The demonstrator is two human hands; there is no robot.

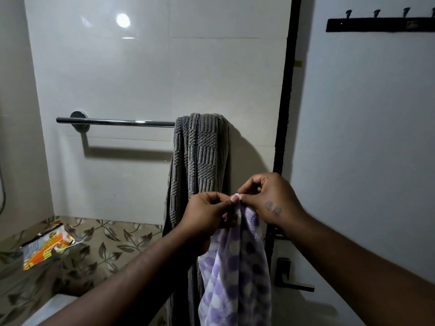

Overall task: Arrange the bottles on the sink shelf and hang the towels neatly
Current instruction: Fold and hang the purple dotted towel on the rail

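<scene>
A purple-and-white spotted towel (237,267) hangs down from both my hands in front of me. My left hand (204,215) and my right hand (270,196) pinch its top edge close together, fingertips almost touching. Behind them a grey ribbed towel (200,156) is bunched over the right end of a chrome towel rail (117,122) on the white tiled wall. The left part of the rail is bare. No bottles or sink shelf are in view.
A black hook rack (381,24) is mounted high on the white door at the right, with a black door handle (292,281) lower down. An orange-and-white packet (47,245) lies on the leaf-patterned ledge at the left.
</scene>
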